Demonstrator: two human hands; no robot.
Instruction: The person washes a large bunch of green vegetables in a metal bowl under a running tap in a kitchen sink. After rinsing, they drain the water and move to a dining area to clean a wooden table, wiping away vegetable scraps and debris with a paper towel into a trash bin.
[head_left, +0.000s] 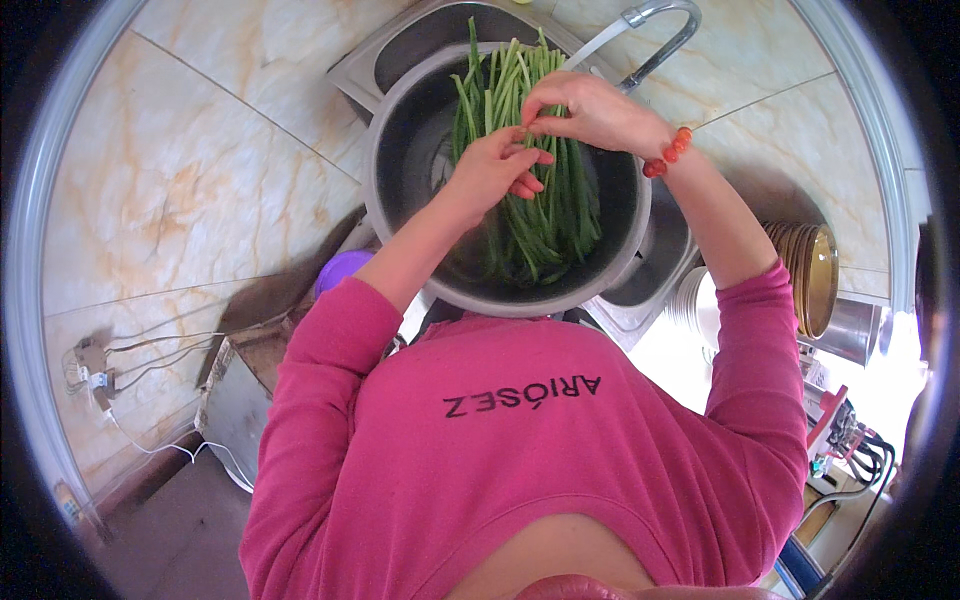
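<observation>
A big round grey basin (381, 187) rests over the sink, with dark water and a thick bunch of long green leafy stalks (555, 202) in it. The stalks' pale ends lean on the basin's far rim and their dark leaves trail toward me. Above the bunch, my left hand (495, 169) pinches with thumb and forefinger, its other fingers loosely spread. My right hand (585, 111) comes in from the right, its fingertips meeting the left's. A thin piece of stalk seems caught between them, mostly hidden by the fingers. Red beads (667, 153) circle my right wrist.
A curved metal tap (667, 30) reaches over the far right rim of the basin. The steel sink (352, 79) lies beneath. Stacked amber dishes (814, 277) and white plates (697, 300) stand at right. To the left are a purple container (341, 268) and a wall socket with cables (94, 373).
</observation>
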